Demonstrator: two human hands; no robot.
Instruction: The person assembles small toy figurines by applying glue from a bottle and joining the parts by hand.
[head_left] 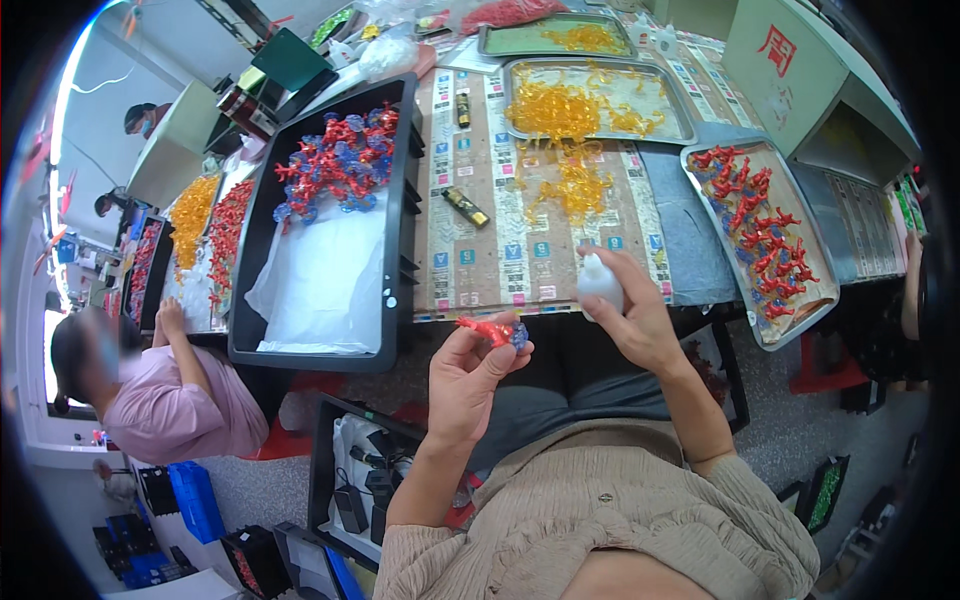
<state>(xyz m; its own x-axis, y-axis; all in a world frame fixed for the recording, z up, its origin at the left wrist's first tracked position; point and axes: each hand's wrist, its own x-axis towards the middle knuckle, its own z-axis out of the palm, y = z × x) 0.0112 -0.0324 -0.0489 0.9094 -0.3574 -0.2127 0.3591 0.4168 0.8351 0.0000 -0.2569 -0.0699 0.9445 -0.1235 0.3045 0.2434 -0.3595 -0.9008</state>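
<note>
My left hand (463, 388) is closed around a small red plastic figure (484, 330) with a translucent blue part (517, 337) at its right end. It is held just in front of the table's near edge. To the right, my right hand (642, 318) grips a small white squeeze bottle (596, 284), its tip pointing up and away from me. The bottle and the figure are apart. Beyond the bottle, a loose pile of translucent yellow pieces (577, 187) lies on the patterned table covering (470, 280).
Left stands a deep black tray (403, 230) with red-and-blue figures and white paper. A metal tray (815, 318) of similar figures lies right, beside a pale green box (765, 70). Another metal tray (675, 115) holds yellow pieces. A person in pink (180, 400) sits at left.
</note>
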